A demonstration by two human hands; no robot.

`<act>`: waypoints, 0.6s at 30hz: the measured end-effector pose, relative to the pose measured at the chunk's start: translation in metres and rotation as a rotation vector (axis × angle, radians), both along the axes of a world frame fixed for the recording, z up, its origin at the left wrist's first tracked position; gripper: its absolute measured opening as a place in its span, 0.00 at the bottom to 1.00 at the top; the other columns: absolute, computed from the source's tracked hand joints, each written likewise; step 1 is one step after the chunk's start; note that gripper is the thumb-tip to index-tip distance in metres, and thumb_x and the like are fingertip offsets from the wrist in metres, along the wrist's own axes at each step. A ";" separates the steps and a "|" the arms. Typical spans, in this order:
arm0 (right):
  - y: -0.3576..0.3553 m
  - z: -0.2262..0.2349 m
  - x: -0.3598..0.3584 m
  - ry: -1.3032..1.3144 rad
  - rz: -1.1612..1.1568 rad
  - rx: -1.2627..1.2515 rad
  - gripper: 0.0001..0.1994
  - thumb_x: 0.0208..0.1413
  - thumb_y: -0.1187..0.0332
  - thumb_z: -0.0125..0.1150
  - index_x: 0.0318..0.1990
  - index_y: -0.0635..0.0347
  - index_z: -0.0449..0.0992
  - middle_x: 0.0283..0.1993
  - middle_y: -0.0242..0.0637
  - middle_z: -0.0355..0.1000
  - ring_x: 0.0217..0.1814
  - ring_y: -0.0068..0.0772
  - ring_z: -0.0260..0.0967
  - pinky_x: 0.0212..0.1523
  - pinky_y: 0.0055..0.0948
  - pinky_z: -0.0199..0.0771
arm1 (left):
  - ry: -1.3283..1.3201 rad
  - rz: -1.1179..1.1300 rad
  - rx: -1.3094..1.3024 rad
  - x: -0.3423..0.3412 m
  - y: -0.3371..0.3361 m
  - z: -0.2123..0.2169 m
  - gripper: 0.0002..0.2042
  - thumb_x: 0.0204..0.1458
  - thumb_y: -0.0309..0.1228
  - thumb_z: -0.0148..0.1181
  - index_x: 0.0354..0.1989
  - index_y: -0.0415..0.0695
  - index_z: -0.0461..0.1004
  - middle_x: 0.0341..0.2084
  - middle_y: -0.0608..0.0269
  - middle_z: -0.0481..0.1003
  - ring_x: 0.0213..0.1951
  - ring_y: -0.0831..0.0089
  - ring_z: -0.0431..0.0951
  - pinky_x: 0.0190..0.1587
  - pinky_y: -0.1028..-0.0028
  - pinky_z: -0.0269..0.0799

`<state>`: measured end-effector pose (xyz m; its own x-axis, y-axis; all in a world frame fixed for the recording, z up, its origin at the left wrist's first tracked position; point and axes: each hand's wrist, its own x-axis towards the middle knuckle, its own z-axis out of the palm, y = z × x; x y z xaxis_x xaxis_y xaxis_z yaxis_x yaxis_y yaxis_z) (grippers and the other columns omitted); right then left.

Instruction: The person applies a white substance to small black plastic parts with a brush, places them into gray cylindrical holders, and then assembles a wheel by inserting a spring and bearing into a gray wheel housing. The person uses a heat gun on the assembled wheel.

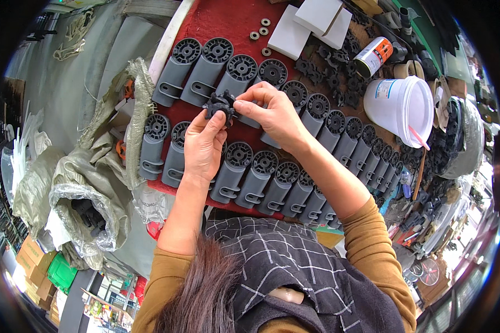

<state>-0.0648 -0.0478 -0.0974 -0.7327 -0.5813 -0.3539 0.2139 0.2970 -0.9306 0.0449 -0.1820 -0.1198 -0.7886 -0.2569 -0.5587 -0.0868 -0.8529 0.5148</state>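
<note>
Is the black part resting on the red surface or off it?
Off the red surface: the black part is pinched in the left hand, overlapping a grey cylinder behind.

Left grip (205, 145): pinching | right grip (274, 115): pinching (close together) | forearms (332, 175): angled inward

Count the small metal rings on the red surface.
4 metal rings: three clustered near the picture's top, one below them, beside a white box. Others may be hidden.

Surface (219, 22), red; cylinders (175, 75), grey with darker tops (217, 50); held part (219, 106), black; apron (294, 250), dark with white grid; sleeves (372, 244), ochre-brown; bucket (388, 108), white; can (374, 56), orange, white and black; bin (64, 272), green.
</note>
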 end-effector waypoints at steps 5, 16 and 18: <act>0.000 -0.012 -0.014 0.072 -0.118 0.163 0.13 0.53 0.64 0.65 0.37 0.68 0.79 0.39 0.31 0.69 0.41 0.20 0.66 0.43 0.22 0.65 | -0.056 0.052 -0.001 0.003 -0.006 -0.005 0.05 0.54 0.24 0.62 0.38 0.45 0.77 0.32 0.67 0.79 0.33 0.78 0.77 0.28 0.84 0.67; -0.037 -0.060 -0.044 0.624 -0.223 0.724 0.13 0.48 0.54 0.65 0.25 0.53 0.81 0.38 0.36 0.71 0.49 0.41 0.64 0.47 0.43 0.58 | -0.073 0.095 -0.005 0.010 -0.013 -0.006 0.04 0.54 0.25 0.63 0.37 0.45 0.77 0.31 0.68 0.78 0.33 0.81 0.77 0.28 0.85 0.67; -0.046 -0.061 -0.044 0.635 -0.176 0.762 0.14 0.47 0.52 0.66 0.25 0.52 0.81 0.39 0.36 0.71 0.49 0.41 0.64 0.48 0.43 0.58 | -0.090 0.098 -0.006 0.010 -0.013 -0.006 0.04 0.54 0.25 0.63 0.38 0.45 0.77 0.31 0.68 0.78 0.33 0.80 0.77 0.28 0.85 0.67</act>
